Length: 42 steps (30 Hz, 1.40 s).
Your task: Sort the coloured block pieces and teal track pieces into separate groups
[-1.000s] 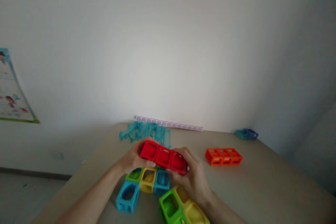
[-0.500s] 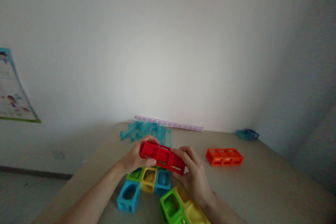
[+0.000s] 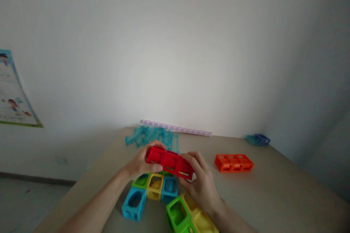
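Note:
A red toy block bar (image 3: 170, 161), made of three open-sided cubes in a row, is held up between both hands, its right end tilted lower. My left hand (image 3: 142, 162) grips the left end, thumb along the near side. Closed round the right end is my right hand (image 3: 201, 178), fingers on top. Below the bar lie joined green, yellow and blue blocks (image 3: 155, 186), with a blue block (image 3: 133, 204) at their near left. A green and yellow block group (image 3: 188, 214) sits beneath my right wrist, partly covered by it.
An orange block bar (image 3: 234, 163) lies to the right on the table (image 3: 273, 189). Clear blue track-like pieces (image 3: 153, 136) and a purple patterned strip (image 3: 177, 128) lie along the wall. A dark blue piece (image 3: 262, 139) is at the far right corner.
The right end of the red block bar has risen very slightly along with my right hand. Both hands keep their hold.

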Motion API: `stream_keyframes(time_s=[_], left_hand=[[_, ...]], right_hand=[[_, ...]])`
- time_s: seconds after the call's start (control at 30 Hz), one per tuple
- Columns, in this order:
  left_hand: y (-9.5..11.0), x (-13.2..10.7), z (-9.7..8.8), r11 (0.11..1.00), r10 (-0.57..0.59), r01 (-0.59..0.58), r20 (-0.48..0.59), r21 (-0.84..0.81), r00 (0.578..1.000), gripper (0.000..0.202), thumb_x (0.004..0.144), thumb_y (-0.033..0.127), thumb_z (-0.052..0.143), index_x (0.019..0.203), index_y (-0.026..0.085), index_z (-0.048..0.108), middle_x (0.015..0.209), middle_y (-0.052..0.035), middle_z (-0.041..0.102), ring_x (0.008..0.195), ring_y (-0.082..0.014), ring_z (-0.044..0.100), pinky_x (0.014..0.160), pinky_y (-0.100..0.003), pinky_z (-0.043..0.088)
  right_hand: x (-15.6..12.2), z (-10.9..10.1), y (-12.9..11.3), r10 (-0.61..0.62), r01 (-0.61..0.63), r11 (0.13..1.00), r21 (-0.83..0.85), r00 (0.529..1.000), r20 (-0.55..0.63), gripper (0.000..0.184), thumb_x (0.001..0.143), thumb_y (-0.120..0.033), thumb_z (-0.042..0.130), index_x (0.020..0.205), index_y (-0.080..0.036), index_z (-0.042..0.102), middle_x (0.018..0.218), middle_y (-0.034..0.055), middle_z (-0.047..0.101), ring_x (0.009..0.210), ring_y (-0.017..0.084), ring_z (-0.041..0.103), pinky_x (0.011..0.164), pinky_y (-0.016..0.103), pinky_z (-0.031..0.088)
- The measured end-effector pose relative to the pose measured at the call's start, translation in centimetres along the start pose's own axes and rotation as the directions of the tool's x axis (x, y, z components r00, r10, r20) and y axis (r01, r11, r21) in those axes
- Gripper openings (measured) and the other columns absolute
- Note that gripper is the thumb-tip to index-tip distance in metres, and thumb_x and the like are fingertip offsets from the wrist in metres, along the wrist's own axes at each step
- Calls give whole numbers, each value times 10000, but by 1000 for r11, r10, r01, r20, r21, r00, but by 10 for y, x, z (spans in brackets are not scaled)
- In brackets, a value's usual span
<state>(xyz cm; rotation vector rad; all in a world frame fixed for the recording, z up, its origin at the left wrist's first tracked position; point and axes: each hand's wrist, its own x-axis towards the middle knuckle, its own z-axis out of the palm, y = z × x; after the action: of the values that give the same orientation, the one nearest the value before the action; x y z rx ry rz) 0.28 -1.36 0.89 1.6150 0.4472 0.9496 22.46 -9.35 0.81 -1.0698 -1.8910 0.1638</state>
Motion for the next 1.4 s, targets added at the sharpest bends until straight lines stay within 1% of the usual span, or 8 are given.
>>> stream_keyframes(time_s=[0.27, 0.5, 0.6, 0.83, 0.97, 1.17, 1.27, 1.4], left_hand=[[3, 0, 3, 998, -4, 4, 5, -59, 1000, 568, 629, 197, 787, 1125, 221, 512, 1032, -35, 612, 888, -180, 598, 765, -268, 473], [1, 2, 4, 995, -10, 15, 54, -95, 998, 567, 594, 148, 810, 1090, 211, 544, 1044, -38, 618, 969, -205, 594, 823, -321, 482], [-3, 2, 4, 973, -5, 34, 126, -229, 992, 613, 627, 151, 794, 1168, 241, 520, 1175, -76, 586, 1042, -246, 595, 892, -397, 466], [-4, 5, 0, 944, 39, 30, 202, -329, 979, 574, 746, 227, 704, 1272, 212, 474, 1219, -161, 540, 1061, -334, 602, 955, -526, 403], [-5, 4, -2, 947, 54, 16, 208, -322, 977, 538, 759, 230, 686, 1258, 194, 489, 1219, -169, 536, 1057, -339, 600, 945, -525, 404], [-6, 4, -2, 943, 58, 16, 213, -333, 975, 541, 750, 240, 689, 1254, 183, 499, 1201, -166, 547, 1058, -344, 595, 945, -526, 398], [-6, 5, -3, 942, 57, 17, 210, -336, 976, 547, 743, 249, 692, 1252, 178, 503, 1202, -168, 545, 1060, -349, 590, 943, -528, 397], [-7, 6, -3, 941, 54, 17, 201, -338, 978, 546, 732, 240, 691, 1244, 174, 515, 1194, -163, 548, 1049, -344, 594, 933, -514, 403]], right_hand=[[4, 1, 8, -80, 25, 958, -284, 980, -185, 540, 808, -197, 639, 1315, -275, 468, 1256, 98, 507, 1126, 280, 474, 932, 459, 438], [6, 1, 1, -185, 165, 877, -452, 983, 0, 524, 865, -175, 559, 1363, -274, 426, 1265, 69, 554, 1212, 270, 441, 1108, 604, 144], [9, -5, -1, -168, 152, 878, -454, 986, 5, 524, 875, -97, 465, 1372, -256, 417, 1220, 84, 545, 1174, 250, 468, 1114, 604, 139], [-1, -75, 20, 19, -7, 891, -455, 1000, 23, 507, 865, -127, 445, 1351, -270, 431, 1199, 95, 540, 1100, 266, 520, 1036, 531, 361], [-43, -130, 53, 152, -64, 880, -470, 977, 152, 482, 839, -140, 432, 1298, -275, 490, 1241, 88, 557, 1159, 262, 524, 978, 445, 447], [-112, -187, 106, 327, -180, 816, -550, 927, 183, 385, 800, -280, 472, 1142, -238, 643, 1157, 113, 654, 1066, 299, 618, 918, 431, 514], [-125, -200, 113, 354, -171, 790, -588, 911, 210, 429, 802, -350, 480, 1192, -246, 628, 1230, 124, 624, 1148, 342, 569, 982, 513, 454], [-115, -195, 105, 311, -86, 779, -621, 913, 263, 630, 785, -395, 499, 1400, -282, 421, 1450, 85, 412, 1343, 385, 322, 1073, 651, 208]])
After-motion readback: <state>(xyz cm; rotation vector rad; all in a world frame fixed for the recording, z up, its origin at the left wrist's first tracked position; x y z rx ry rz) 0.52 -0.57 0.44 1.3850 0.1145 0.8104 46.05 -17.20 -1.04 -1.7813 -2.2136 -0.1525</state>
